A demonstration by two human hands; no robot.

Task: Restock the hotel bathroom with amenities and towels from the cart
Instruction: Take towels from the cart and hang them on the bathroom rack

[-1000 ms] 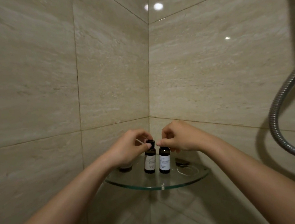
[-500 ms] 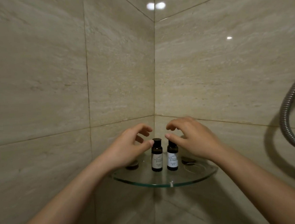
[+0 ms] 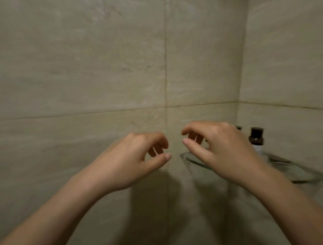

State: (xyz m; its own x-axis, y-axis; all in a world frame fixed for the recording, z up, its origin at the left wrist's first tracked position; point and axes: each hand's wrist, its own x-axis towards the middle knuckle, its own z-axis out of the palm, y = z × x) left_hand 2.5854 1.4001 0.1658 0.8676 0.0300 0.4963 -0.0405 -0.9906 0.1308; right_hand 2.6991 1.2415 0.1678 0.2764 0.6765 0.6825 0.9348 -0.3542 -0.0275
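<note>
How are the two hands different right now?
The left hand is in front of bare wall tile; the right hand is in front of the glass shelf. The right hand covers most of one bottle; the left hand covers none. Both are loosely curled and hold nothing.

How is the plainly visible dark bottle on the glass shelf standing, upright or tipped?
Upright: the dark bottle stands cap uppermost on the glass shelf.

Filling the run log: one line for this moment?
left hand: empty, open | right hand: empty, open | amenity bottle: upright on glass corner shelf
</note>
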